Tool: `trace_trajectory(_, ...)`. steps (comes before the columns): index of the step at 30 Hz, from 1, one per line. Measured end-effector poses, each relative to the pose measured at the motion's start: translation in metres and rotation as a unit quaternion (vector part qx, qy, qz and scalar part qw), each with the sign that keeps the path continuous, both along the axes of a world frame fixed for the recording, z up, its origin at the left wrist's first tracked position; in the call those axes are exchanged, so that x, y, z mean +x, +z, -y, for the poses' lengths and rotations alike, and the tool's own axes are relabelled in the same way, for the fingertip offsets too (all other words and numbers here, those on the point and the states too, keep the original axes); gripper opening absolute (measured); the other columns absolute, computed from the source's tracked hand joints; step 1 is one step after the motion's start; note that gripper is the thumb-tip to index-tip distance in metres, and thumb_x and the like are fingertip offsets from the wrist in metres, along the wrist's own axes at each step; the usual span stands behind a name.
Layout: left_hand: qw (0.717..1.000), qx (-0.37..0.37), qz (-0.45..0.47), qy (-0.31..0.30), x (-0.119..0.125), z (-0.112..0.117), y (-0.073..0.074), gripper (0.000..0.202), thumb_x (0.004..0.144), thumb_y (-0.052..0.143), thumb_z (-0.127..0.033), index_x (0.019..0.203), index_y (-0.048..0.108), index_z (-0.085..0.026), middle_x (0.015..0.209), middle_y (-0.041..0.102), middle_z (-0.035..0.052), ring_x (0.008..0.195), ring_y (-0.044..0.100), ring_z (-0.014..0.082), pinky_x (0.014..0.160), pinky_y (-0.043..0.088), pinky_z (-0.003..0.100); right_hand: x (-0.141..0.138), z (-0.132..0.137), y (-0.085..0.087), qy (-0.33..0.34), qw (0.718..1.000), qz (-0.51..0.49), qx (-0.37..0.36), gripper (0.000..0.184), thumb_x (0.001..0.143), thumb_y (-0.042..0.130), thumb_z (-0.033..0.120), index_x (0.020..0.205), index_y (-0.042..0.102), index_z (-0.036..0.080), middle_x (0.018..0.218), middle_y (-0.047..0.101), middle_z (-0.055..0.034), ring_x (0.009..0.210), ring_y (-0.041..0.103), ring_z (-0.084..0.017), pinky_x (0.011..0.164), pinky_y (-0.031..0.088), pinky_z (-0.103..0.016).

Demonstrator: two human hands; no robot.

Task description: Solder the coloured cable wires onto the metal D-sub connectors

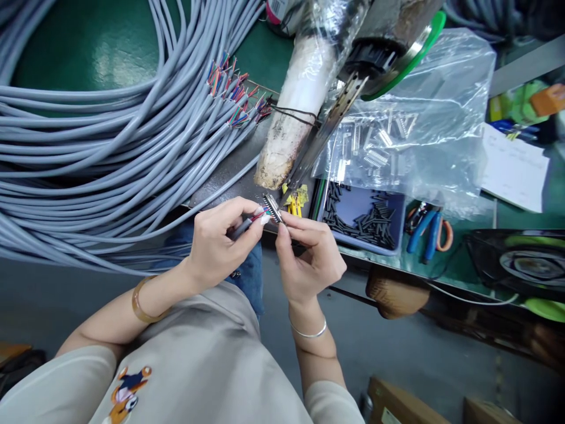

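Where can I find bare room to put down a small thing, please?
The widest bare patch is green tabletop at upper left, bordered by grey cables. A smaller one lies between the blue-handled pliers and the white paper. It is crowded beyond the left hand and right hand, where the wrapped tube, plastic bag and tray sit close.

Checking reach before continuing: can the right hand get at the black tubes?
Probably yes: the black tubes lie nearby, the bag overlapping only the far edge of the tray. The right hand does grip the connector, though.
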State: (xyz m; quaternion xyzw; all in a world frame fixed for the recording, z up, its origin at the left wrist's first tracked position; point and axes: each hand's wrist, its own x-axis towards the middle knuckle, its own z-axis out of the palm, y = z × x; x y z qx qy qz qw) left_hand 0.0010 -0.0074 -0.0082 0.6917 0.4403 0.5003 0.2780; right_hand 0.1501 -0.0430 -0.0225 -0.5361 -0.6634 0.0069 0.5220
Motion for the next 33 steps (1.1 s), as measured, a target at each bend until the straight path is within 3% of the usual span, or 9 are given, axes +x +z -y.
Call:
trace_trajectory(5, 0.999, 0.037, 0.003, 0.001, 0.0027, -0.0005, 0.0, 0.007, 0.089, 0.067, -0.009, 0.088, 0.069, -0.016, 0.081, 0.077, 0.0014, 0.057, 0.058, 0.0069, 0.053, 0.044, 0.02, 0.0005, -0.0021, -0.0001, -0.009, 0.999, 0.028, 0.024, 0.019, 0.086, 0.074, 0.007, 0.093, 0.065, 0.022, 0.1, 0.081, -0.0033, 0.087, 0.077, -0.016, 0.077, 0.063, -0.029)
trace_trajectory(11, 0.999, 0.046, 0.0, 0.008, 0.0049, -0.0031, 0.0, 0.008, 0.09, 0.067, -0.009, 0.087, 0.069, -0.017, 0.079, 0.077, 0.0013, 0.065, 0.066, 0.0093, 0.061, 0.052, 0.02, 0.0002, -0.0032, -0.0039, -0.013, 0.998, 0.055, 0.03, 0.019, 0.087, 0.074, 0.01, 0.093, 0.063, 0.024, 0.101, 0.081, -0.0038, 0.086, 0.078, -0.016, 0.076, 0.064, -0.029)
trace_trajectory(22, 0.999, 0.048, -0.016, 0.007, 0.0056, -0.0066, 0.0015, 0.008, 0.091, 0.066, -0.01, 0.089, 0.069, -0.017, 0.082, 0.077, 0.0017, 0.067, 0.066, 0.0097, 0.062, 0.053, 0.021, 0.0047, -0.0098, -0.0011, -0.002, 0.999, 0.042, 0.023, 0.018, 0.087, 0.074, 0.012, 0.091, 0.062, 0.025, 0.103, 0.08, -0.0035, 0.087, 0.077, -0.018, 0.075, 0.064, -0.032)
trace_trajectory(33, 0.999, 0.035, -0.004, -0.007, 0.0043, -0.0036, 0.0011, 0.009, 0.089, 0.069, -0.008, 0.09, 0.068, -0.017, 0.082, 0.075, 0.0018, 0.069, 0.066, 0.0094, 0.06, 0.051, 0.02, 0.0042, -0.005, -0.0014, 0.012, 0.997, 0.065, 0.028, 0.019, 0.085, 0.075, 0.009, 0.089, 0.062, 0.023, 0.106, 0.08, -0.0058, 0.087, 0.077, -0.015, 0.074, 0.066, -0.025)
